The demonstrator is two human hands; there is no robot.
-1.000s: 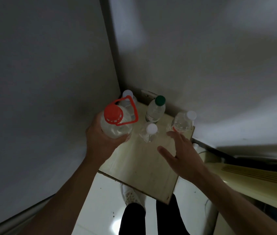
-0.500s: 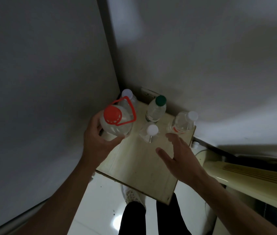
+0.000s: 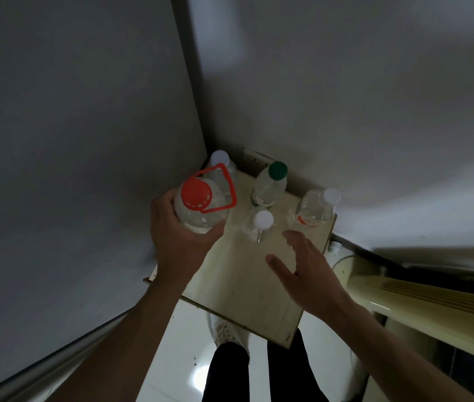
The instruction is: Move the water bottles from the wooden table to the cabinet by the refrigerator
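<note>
My left hand (image 3: 182, 242) grips the big jug (image 3: 201, 208) round its body, thumb on the near side and fingers curled behind. Over the last second the hand has slid from the side of the jug to lower on its near wall, while the jug itself has barely moved: it sits at about ten o'clock on the cabinet top (image 3: 238, 282), tight against the grey wall on that side. I cannot tell whether its base is down on the wood or a shade above it.

My right hand (image 3: 305, 271) hangs over the top at about three o'clock, fingers spread and loose, holding nothing. It has eased back a little toward me from the clear bottle (image 3: 312, 211) at two o'clock and touches none of the bottles.

Four smaller bottles stand upright behind: one white-capped (image 3: 220, 163) at eleven o'clock, partly hidden by the jug's red handle (image 3: 220, 187); the green-capped one (image 3: 270, 185) at twelve; a small white-capped one (image 3: 260, 223) near the middle, just beside the jug.

I read this as the setting-down: the jug is at its place among those already moved, and what remains is to let go without nudging the small bottle beside it.
</note>
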